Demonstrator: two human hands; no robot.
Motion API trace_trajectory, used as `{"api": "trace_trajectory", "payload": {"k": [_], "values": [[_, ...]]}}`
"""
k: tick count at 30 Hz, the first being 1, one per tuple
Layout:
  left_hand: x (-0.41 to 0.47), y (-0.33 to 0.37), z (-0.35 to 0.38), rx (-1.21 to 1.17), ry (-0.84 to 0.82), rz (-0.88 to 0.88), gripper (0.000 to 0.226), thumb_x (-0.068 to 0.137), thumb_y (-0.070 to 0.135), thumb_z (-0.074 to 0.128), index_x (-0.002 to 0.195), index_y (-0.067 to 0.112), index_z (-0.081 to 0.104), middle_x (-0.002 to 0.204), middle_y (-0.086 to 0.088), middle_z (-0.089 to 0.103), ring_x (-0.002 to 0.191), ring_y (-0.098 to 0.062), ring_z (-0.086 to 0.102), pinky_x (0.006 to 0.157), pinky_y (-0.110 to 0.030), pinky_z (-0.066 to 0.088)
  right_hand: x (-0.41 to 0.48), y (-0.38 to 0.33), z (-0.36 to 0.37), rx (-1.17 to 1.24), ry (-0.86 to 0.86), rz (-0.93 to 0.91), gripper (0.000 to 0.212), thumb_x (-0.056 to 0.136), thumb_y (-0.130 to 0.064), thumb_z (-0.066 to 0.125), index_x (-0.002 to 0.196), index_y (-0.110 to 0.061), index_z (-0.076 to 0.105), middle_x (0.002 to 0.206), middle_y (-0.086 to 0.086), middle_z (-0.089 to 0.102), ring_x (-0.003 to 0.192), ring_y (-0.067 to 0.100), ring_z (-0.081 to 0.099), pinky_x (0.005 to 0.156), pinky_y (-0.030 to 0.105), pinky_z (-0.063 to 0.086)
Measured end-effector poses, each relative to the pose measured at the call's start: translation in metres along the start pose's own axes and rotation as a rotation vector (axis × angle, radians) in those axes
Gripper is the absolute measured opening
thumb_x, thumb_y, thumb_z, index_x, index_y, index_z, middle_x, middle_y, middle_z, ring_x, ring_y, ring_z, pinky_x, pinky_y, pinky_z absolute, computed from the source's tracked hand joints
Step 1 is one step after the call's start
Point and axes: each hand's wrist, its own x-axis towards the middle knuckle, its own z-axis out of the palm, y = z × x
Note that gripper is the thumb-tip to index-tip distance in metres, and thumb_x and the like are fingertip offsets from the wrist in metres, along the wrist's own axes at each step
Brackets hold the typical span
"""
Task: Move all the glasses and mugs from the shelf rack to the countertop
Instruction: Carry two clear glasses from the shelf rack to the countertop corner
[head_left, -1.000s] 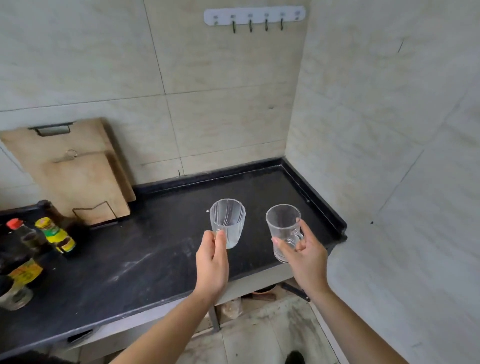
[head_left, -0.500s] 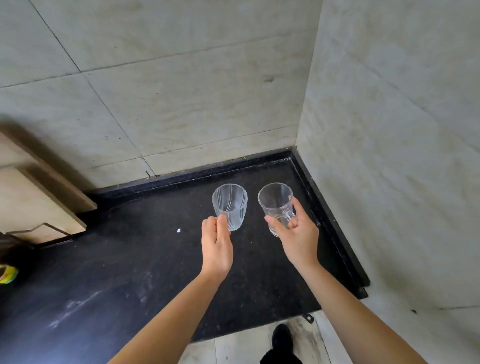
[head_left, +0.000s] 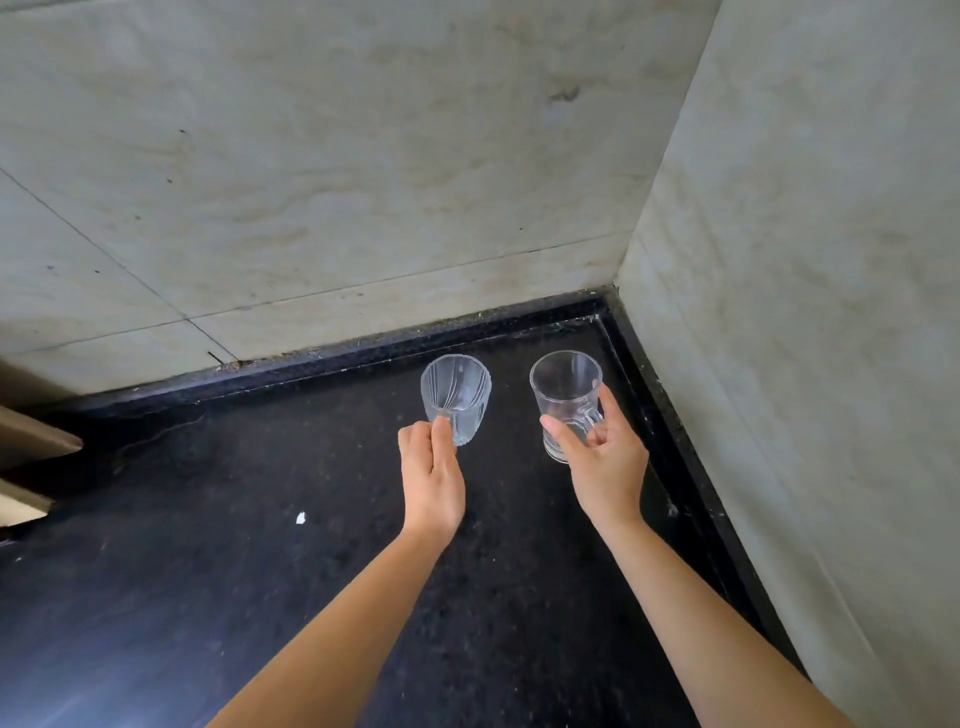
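Note:
My left hand (head_left: 432, 470) pinches the near rim of a ribbed clear glass (head_left: 460, 393), held upright over the black countertop (head_left: 208, 545). My right hand (head_left: 602, 460) grips the handle of a clear glass mug (head_left: 563, 392), also upright, close to the counter's back right corner. The two vessels are side by side, a hand's width apart. Whether their bases touch the counter I cannot tell. The shelf rack is out of view.
Tiled walls close the corner behind and to the right, with a raised black lip (head_left: 675, 415) along both. Wooden boards (head_left: 26, 467) lean at the far left edge. A small white speck (head_left: 300, 517) lies on the counter.
Both hands have carried the glass and mug further toward the back right corner and lower over the counter. The view has tilted down and closed in; the bottles at left have left the frame.

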Motion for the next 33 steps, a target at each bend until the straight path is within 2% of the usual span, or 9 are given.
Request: {"api": "trace_trajectory", "payload": {"k": [4, 9, 13, 17, 21, 25, 28, 30, 33], "values": [[0.028, -0.016, 0.016, -0.007, -0.011, -0.018, 0.035, 0.105, 0.038, 0.035, 0.086, 0.015, 0.052, 0.102, 0.004, 0.046, 0.1, -0.021, 0.054, 0.1, -0.04, 0.047, 0.021, 0.019, 0.024, -0.026, 0.021, 0.02, 0.062, 0.081, -0.038, 0.084, 0.137, -0.038, 0.057, 0.056, 0.01, 0.047, 0.051, 0.009, 0.042, 0.055, 0.016, 0.042], [0.05, -0.027, 0.024, 0.019, -0.034, 0.01, 0.031, 0.106, 0.036, 0.034, 0.088, 0.018, 0.052, 0.101, 0.005, 0.046, 0.102, -0.022, 0.053, 0.101, -0.042, 0.047, 0.034, 0.028, 0.047, -0.029, 0.058, 0.019, 0.069, 0.082, -0.039, 0.083, 0.144, -0.035, 0.053, 0.05, 0.0, 0.04, 0.049, 0.009, 0.039, 0.055, 0.017, 0.041], [0.062, -0.026, 0.03, 0.031, -0.044, 0.031, 0.028, 0.106, 0.035, 0.031, 0.088, 0.025, 0.05, 0.104, 0.008, 0.046, 0.103, -0.021, 0.054, 0.102, -0.043, 0.047, 0.042, 0.029, 0.053, -0.019, 0.067, -0.029, 0.062, 0.083, -0.037, 0.083, 0.132, -0.056, 0.05, 0.049, -0.009, 0.039, 0.048, 0.008, 0.037, 0.053, 0.012, 0.038], [0.076, -0.024, 0.036, 0.063, -0.073, 0.067, 0.029, 0.107, 0.032, 0.03, 0.087, 0.019, 0.047, 0.098, 0.006, 0.044, 0.101, -0.022, 0.05, 0.101, -0.042, 0.045, 0.057, 0.033, 0.059, -0.012, 0.08, 0.031, 0.066, 0.083, -0.036, 0.083, 0.143, -0.031, 0.056, 0.051, 0.0, 0.042, 0.049, 0.008, 0.037, 0.054, 0.013, 0.038], [0.089, -0.018, 0.041, 0.169, -0.129, 0.096, 0.03, 0.108, 0.034, 0.026, 0.083, 0.023, 0.041, 0.091, 0.008, 0.041, 0.096, -0.018, 0.041, 0.094, -0.034, 0.037, 0.077, 0.035, 0.06, -0.045, 0.026, 0.031, 0.07, 0.084, -0.042, 0.081, 0.146, -0.031, 0.051, 0.066, 0.004, 0.064, 0.052, 0.007, 0.048, 0.06, 0.015, 0.046], [0.098, -0.016, 0.038, 0.264, -0.224, 0.118, 0.033, 0.107, 0.035, 0.022, 0.091, 0.016, 0.043, 0.09, 0.008, 0.042, 0.098, -0.019, 0.041, 0.092, -0.033, 0.034, 0.087, 0.04, 0.057, -0.168, -0.016, 0.1, 0.071, 0.084, -0.054, 0.077, 0.146, -0.031, 0.051, 0.089, 0.005, 0.069, 0.076, 0.015, 0.063, 0.079, 0.03, 0.055], [0.099, -0.01, 0.031, 0.27, -0.293, 0.081, 0.036, 0.107, 0.037, 0.024, 0.092, 0.014, 0.047, 0.091, 0.006, 0.047, 0.099, -0.019, 0.043, 0.087, -0.03, 0.032, 0.083, 0.036, 0.055, -0.228, -0.051, 0.125, 0.069, 0.083, -0.056, 0.075, 0.141, -0.026, 0.053, 0.109, 0.002, 0.065, 0.092, 0.009, 0.061, 0.081, 0.025, 0.052], [0.097, 0.0, 0.022, 0.29, -0.306, 0.081, 0.034, 0.106, 0.039, 0.027, 0.098, 0.016, 0.049, 0.097, 0.006, 0.05, 0.102, -0.018, 0.046, 0.088, -0.031, 0.035, 0.077, 0.029, 0.048, -0.254, -0.117, 0.201, 0.078, 0.083, -0.052, 0.077, 0.147, -0.022, 0.045, 0.132, 0.006, 0.056, 0.111, 0.011, 0.059, 0.089, 0.025, 0.048], [0.09, 0.021, -0.001, 0.347, -0.329, 0.105, 0.027, 0.106, 0.038, 0.029, 0.096, 0.024, 0.049, 0.099, 0.006, 0.052, 0.099, -0.017, 0.048, 0.085, -0.036, 0.041, 0.064, 0.008, 0.031, -0.364, -0.211, 0.379, 0.094, 0.086, -0.042, 0.077, 0.159, -0.014, 0.023, 0.156, 0.015, 0.03, 0.14, 0.03, 0.042, 0.11, 0.042, 0.04]]}}
